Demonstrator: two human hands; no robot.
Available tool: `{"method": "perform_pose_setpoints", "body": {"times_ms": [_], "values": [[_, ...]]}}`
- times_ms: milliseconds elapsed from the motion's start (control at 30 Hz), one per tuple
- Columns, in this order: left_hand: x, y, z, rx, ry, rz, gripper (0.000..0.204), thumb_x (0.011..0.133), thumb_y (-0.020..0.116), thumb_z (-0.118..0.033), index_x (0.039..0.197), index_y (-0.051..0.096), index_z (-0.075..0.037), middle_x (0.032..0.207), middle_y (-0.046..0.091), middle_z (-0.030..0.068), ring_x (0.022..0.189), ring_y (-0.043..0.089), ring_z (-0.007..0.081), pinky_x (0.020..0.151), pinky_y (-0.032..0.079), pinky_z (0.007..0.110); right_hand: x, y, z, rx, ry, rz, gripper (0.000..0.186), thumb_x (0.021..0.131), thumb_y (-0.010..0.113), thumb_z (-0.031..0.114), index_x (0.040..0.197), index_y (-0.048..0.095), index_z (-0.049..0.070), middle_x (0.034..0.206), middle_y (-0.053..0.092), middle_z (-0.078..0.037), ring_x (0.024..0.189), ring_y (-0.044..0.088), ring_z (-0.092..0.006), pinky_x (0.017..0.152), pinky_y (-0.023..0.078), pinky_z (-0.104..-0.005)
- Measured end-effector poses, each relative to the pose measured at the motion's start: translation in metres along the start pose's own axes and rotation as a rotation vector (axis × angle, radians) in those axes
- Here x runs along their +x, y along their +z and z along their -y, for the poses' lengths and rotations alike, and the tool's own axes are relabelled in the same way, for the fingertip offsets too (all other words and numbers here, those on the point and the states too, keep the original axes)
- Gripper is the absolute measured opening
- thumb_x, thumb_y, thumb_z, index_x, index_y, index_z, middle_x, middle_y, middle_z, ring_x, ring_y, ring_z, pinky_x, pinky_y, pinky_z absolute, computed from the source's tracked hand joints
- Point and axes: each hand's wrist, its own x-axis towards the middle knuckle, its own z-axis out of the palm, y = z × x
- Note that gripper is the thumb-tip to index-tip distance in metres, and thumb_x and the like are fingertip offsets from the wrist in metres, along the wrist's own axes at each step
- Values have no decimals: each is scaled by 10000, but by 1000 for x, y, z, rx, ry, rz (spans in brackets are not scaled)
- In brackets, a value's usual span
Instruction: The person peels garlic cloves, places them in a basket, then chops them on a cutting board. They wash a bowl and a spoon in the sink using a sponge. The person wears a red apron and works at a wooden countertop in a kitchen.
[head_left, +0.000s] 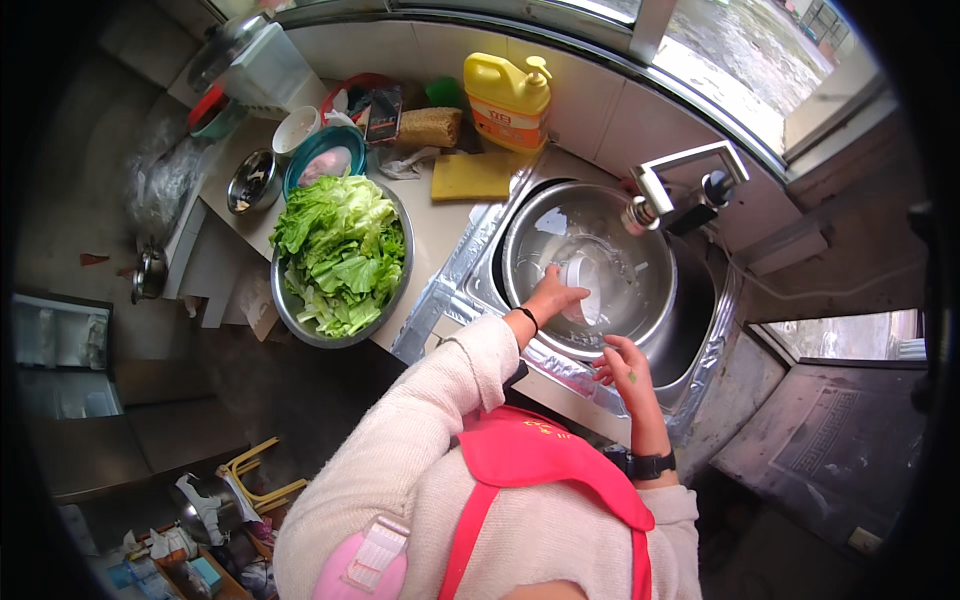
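Note:
A large round steel basin (535, 235) with some water in it sits in the sink (695, 320). My left hand (552, 296) reaches over the basin's near-left rim, fingers closed on a small white bowl (591, 300). The bowl is tilted on its side inside the basin, and my fingers hide part of it. Near the basin's front-right rim, my right hand (627, 374) hangs with its fingers apart and nothing in them. A small green scrap sticks to the back of that hand.
The square faucet (690, 178) juts over the basin's right side. Left of the sink stands a steel bowl (408, 285) heaped with leafy greens (343, 255). Behind are a yellow sponge cloth (471, 177), a yellow pump jug (507, 105) and a teal bowl (292, 180) with pale meat.

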Motion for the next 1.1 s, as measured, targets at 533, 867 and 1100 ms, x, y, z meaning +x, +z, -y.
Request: {"method": "perform_pose_setpoints", "body": {"times_ms": [533, 867, 1100], "values": [[87, -139, -78, 1078, 481, -567, 317, 721, 506, -104, 1034, 554, -99, 1104, 482, 150, 1003, 438, 322, 829, 329, 448, 39, 48, 31, -114, 23, -88, 323, 869, 467, 153, 1132, 471, -34, 769, 608, -105, 599, 587, -135, 517, 442, -230], [137, -179, -72, 1257, 649, -432, 102, 753, 475, -79, 815, 541, -34, 733, 610, 168, 673, 613, 336, 554, 502, 400, 25, 51, 22, -124, 26, -127, 303, 873, 468, 152, 1121, 486, -23, 756, 600, -81, 592, 581, -125, 508, 443, -227], [34, -126, -118, 928, 764, -324, 93, 711, 499, -24, 798, 530, -33, 714, 607, 182, 668, 601, 366, 581, 484, 441, 56, 42, 30, 26, -65, -118, 482, 869, 515, 217, 1265, 354, -7, 1003, 576, -120, 793, 591, -154, 638, 443, -226]]}}
